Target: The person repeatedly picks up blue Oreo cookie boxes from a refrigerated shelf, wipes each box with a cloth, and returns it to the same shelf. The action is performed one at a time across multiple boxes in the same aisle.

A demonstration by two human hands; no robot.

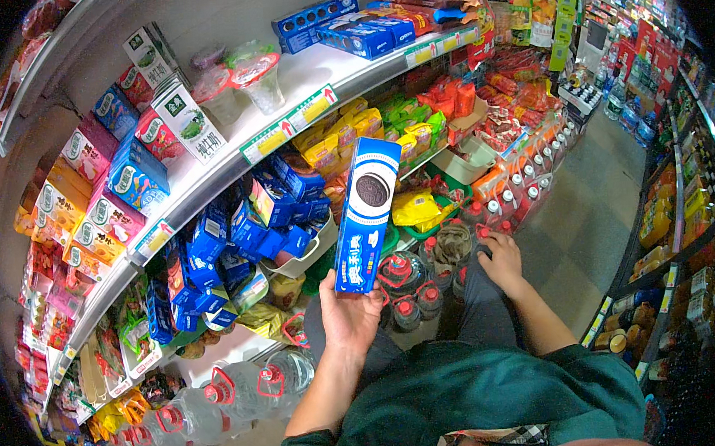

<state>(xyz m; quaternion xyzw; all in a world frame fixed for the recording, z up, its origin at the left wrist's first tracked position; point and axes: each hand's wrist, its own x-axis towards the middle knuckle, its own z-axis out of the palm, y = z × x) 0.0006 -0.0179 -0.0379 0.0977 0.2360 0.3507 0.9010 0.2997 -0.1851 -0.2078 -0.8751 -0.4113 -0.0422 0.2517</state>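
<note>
My left hand [350, 317] grips the lower end of a blue Oreo cookie box [369, 206], which stands tilted with its printed front towards me. My right hand [500, 259] rests near my knee with its fingers apart, holding nothing. Ahead, on the white upper shelf, lie more blue Oreo boxes [371, 34] beside snack packs. Left of the held box, on the lower shelf, many blue cookie boxes [212, 233] are heaped; some sit in a pale plastic basket [305, 255].
White milk cartons [189, 124] and clear cups [258, 81] stand on the upper shelf. Large water bottles [238, 386] with red caps line the floor by the shelf. Another stocked shelf [671, 263] borders the tiled aisle [585, 182] at right.
</note>
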